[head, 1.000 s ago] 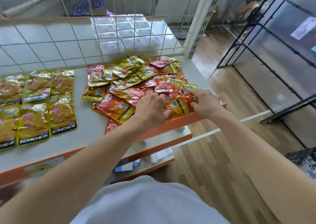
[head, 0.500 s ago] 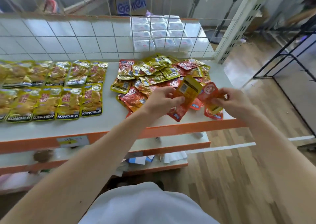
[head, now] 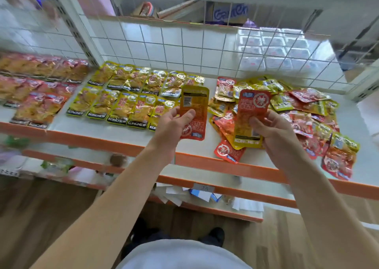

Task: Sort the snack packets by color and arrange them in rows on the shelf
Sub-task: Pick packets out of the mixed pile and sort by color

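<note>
Pinching a back-up red packet point(head: 194, 104) between thumb and curled fingers, the left hand point(head: 174, 125) holds it above the shelf point(head: 98, 140) at the centre of the head view. Just to its right, the right hand point(head: 273, 134) grips a face-up red packet point(head: 251, 113) over the mixed pile point(head: 305, 113). Yellow rows point(head: 127, 100) lie centre-left and red rows point(head: 37, 96) far left.

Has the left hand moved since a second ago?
Yes. The left hand left the mixed pile and now holds a red packet left of it, by the yellow rows.
</note>
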`<state>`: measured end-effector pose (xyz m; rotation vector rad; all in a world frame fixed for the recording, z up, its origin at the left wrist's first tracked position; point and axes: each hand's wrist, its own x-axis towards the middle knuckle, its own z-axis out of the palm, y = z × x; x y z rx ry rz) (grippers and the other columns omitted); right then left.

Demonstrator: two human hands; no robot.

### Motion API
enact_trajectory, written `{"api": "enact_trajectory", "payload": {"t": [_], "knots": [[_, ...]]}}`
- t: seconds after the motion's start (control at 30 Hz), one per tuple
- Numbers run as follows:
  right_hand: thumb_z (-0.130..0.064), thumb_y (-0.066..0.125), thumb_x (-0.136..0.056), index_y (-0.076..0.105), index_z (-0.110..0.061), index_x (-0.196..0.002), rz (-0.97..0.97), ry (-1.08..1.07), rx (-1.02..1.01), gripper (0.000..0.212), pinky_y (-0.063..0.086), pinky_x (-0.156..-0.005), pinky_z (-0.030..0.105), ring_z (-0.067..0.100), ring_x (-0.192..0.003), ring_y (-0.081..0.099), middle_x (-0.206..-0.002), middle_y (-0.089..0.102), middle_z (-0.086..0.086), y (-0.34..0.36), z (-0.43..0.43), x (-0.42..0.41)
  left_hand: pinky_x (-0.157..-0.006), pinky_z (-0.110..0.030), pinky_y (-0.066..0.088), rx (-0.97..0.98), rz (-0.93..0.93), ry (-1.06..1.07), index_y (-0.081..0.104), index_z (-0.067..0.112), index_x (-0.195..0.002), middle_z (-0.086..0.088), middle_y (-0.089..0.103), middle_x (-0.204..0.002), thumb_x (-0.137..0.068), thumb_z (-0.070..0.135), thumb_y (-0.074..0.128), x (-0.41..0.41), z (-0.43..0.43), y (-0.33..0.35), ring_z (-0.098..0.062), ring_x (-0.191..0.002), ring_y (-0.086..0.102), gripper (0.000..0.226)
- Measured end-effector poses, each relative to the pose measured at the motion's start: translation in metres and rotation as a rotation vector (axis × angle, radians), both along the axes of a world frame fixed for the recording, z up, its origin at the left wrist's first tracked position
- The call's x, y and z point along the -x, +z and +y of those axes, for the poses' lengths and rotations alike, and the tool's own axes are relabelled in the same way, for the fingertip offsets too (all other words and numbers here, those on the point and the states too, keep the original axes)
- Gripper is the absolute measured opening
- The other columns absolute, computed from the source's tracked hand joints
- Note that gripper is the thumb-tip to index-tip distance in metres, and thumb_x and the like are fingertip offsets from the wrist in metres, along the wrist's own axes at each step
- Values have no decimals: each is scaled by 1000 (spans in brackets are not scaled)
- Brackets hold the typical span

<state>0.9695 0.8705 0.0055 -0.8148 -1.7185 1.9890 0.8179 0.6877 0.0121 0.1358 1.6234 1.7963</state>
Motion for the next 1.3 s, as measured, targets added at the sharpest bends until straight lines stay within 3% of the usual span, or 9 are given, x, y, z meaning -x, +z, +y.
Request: {"api": "enact_trajectory", "payload": {"t": [0.13,0.33,0.43,0.77,0.87,0.97,1.1,1.17,1.3], "knots": [[-4,62,-93,65,-14,-103,-20,55,23,15,53,-86,43,23,-91,69,-97,75,5,0,-49,55,-80,-37,60,-11,-34,87,55,10,-127,-7,75,-102,-97,17,64,40,-51,-3,-17,-85,74,32],[-11,64,-93,63,-5,-108,33,27,155,16,40,-103,65,34,-99,60,-105,68,18,1,-122,126,-73,-35,60,16,-5,122,60,13,-111,-10,74,-99,-94,17,68,97,-115,-4,-19,-82,74,19],[-18,70,-85,63,-2,-114,62,23,249,33,39,-104,66,34,-102,57,-108,65,20,1,-153,152,-89,-44,59,28,30,123,60,13,-110,-9,74,-101,-92,19,72,121,-138,-7,-24,-91,73,22],[-28,59,-86,55,-8,-126,206,123,445,46,59,-57,34,30,-74,74,-105,74,17,-3,-219,187,-97,-59,52,107,122,-2,58,24,-114,-6,75,-106,-62,51,84,178,-193,-11,-30,-103,71,64],[-34,75,-70,53,-3,-122,284,118,527,65,59,-65,39,30,-69,70,-94,71,15,-2,-229,192,-98,-54,53,114,162,-29,54,29,-115,-10,74,-109,-78,41,83,184,-198,-12,-25,-99,72,48],[-46,84,-67,57,-10,-107,374,140,633,60,53,-68,38,23,-68,58,-86,61,10,-6,-231,196,-91,-45,57,45,202,-30,46,46,-126,-8,73,-108,-89,23,77,188,-197,-16,-16,-92,73,53],[-70,55,-81,55,-15,-100,358,45,641,58,39,-52,24,16,-63,45,-80,52,5,-8,-227,198,-92,-50,58,56,290,-81,68,35,-111,-2,76,-95,-95,15,69,187,-195,-9,-22,-91,71,26],[-56,31,-100,54,-14,-103,294,-54,599,48,35,-49,23,14,-59,44,-76,50,4,-7,-223,198,-78,-39,61,65,307,-79,69,28,-109,-2,75,-95,-100,15,60,186,-194,-6,-22,-89,71,18],[-19,29,-107,57,-10,-110,232,-101,477,30,36,-53,21,12,-59,43,-74,48,-1,0,-222,199,-55,-23,55,-4,97,-97,66,15,-111,-11,73,-100,-99,-4,25,189,-193,-2,-20,-69,70,47]]}}
